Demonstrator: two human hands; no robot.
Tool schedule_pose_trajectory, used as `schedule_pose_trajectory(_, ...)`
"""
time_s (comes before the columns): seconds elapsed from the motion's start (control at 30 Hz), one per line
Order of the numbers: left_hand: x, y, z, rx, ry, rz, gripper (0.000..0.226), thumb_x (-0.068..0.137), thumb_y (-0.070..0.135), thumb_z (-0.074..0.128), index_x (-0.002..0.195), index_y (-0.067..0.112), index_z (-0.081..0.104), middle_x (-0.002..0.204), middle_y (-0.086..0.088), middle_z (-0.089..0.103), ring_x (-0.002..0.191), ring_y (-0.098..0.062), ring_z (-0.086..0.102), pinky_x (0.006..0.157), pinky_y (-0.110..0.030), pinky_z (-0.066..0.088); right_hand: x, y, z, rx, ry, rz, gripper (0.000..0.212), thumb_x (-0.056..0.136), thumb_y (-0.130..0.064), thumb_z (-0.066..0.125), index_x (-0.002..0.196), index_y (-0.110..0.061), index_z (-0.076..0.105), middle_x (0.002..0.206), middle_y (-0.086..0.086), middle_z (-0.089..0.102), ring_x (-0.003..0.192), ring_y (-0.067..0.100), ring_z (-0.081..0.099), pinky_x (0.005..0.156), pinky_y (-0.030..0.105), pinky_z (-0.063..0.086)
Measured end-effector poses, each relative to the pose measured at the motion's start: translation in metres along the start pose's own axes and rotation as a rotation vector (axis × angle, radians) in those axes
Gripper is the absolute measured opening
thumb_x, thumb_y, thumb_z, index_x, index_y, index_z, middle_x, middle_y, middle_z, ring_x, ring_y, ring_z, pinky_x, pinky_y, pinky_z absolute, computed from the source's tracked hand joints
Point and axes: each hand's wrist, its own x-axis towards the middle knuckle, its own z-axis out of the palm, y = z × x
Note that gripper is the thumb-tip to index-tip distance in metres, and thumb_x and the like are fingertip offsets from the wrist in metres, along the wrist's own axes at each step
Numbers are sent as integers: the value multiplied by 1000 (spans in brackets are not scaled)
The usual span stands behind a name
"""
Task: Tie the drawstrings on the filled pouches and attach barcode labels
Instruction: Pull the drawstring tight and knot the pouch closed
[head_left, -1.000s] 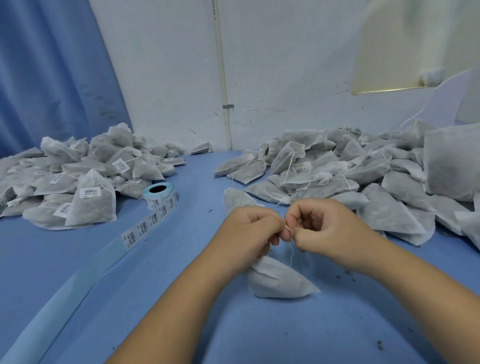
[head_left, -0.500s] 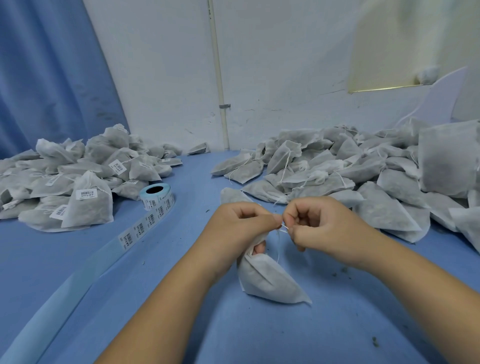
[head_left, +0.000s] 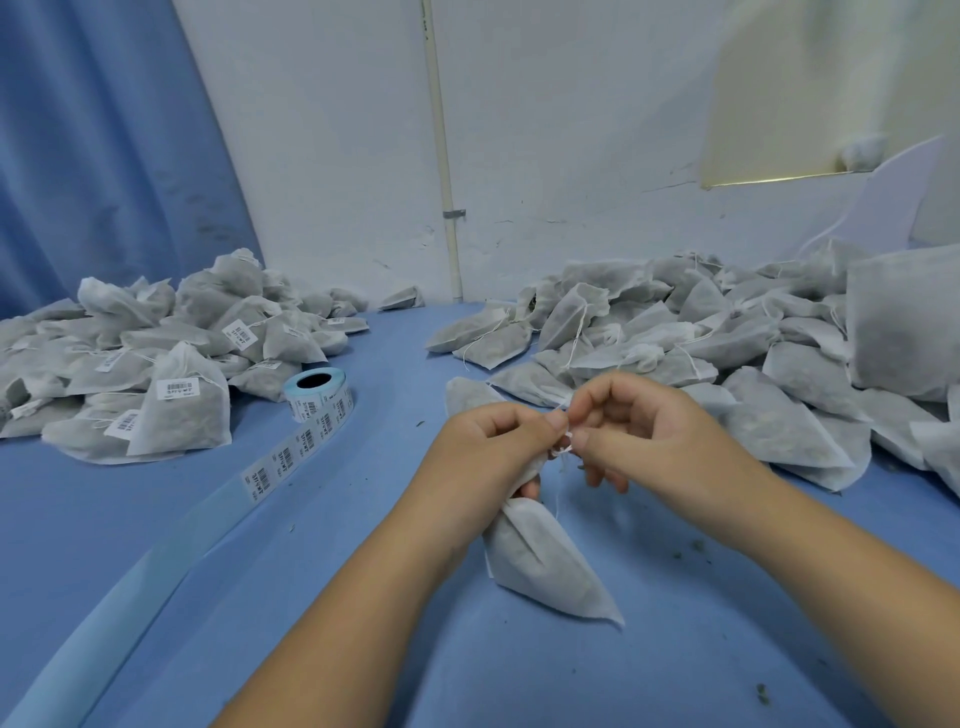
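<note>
Left hand (head_left: 493, 449) and right hand (head_left: 657, 431) meet at the fingertips, fingers curled, each pinching.

blue table (head_left: 363, 597), pouch piles (head_left: 727, 353), label roll (head_left: 318, 395)

Bare left hand (head_left: 488, 447) and bare right hand (head_left: 654, 441) on smooth bare forearms (head_left: 363, 597), uncovered along their visible length.

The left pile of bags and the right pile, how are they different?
Bags in the left pile wear white barcode labels; bags in the right pile show none. Loose strings trail from the right pile; the left pile looks tied shut. Both are grey-white filled pouches on the blue table.
</note>
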Motion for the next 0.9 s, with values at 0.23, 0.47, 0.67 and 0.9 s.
schedule_pose_trajectory(0.23,0,-1,0,49,50,21,29,90,36,68,70,15,68,62,-4,51,51,-14,45,50,-24,34,0,-2,3,20,59,9,15,83,3,64,90,-10,63,66,-2,65,58,14,62,53,30,45)
schedule_pose_trajectory(0.47,-1,-1,2,66,60,20,31,85,41,71,67,18,64,59,2,50,49,-11,39,46,-16,34,-3,-2,7,-30,62,-2,24,80,7,58,86,-15,64,65,-3,65,58,11,61,54,22,46)
schedule_pose_trajectory(0.67,-2,2,-1,-16,-50,-66,34,68,54,72,65,20,68,65,1,56,47,-10,38,47,-16,36,-4,-2,8,-98,93,-29,20,79,3,62,82,-16,67,70,9,63,62,21,54,66,50,51)
schedule_pose_trajectory(0.9,1,3,-5,-188,-201,-127,26,89,18,65,64,17,73,66,-1,62,46,-11,42,45,-17,37,-4,-2,8,-70,82,-7,13,68,-12,67,79,-19,66,61,-2,60,58,15,51,62,36,45)
